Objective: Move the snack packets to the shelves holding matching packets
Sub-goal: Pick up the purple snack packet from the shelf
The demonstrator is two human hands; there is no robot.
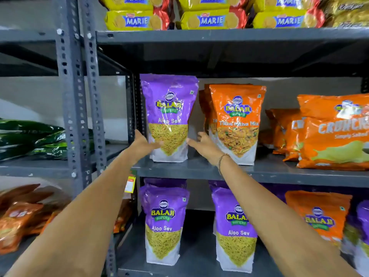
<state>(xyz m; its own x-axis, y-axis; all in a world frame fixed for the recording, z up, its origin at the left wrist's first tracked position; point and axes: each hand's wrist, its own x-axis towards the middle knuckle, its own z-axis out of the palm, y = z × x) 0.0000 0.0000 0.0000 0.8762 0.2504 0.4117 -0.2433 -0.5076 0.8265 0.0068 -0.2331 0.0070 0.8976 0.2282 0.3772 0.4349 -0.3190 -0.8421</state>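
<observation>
Purple glossy plastic Aloo Sev packet (169, 116) stands upright at the left end of the grey metal middle shelf (279, 172), just beside the orange plastic Tikha Mitha Mix packets (237, 122). The left hand (144, 143) presses the packet's lower left side, thumb across its front. The right hand (203, 143) rests on its lower right edge with fingers spread, not closed around it. On the grey lower shelf (195, 264) stand 2 rows of matching purple Aloo Sev packets (164, 224). Yellow Marie biscuit packs (137, 20) fill the shelf above.
</observation>
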